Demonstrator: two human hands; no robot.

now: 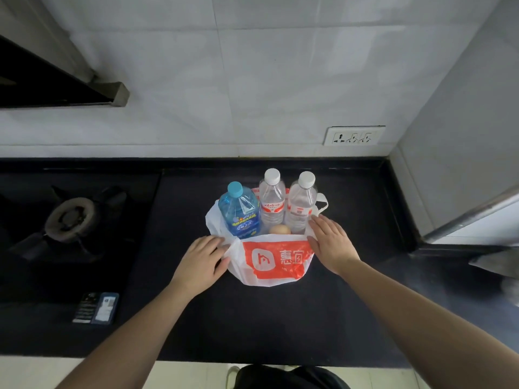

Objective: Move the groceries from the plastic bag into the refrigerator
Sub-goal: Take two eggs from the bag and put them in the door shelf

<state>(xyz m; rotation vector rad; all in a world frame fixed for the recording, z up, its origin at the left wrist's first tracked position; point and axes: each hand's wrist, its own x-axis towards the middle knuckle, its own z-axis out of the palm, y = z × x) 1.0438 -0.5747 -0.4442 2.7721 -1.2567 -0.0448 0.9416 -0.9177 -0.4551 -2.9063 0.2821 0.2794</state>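
Left hand (200,261) and right hand (331,242) rest flat on the plastic bag (269,273), bottles (271,206) inside standing upright

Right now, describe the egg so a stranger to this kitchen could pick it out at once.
On the black countertop, right of the gas stove, sits a white and orange plastic bag. The egg lies inside it, just in front of the middle bottle of three. It is the only small, round, tan thing among tall bottles.
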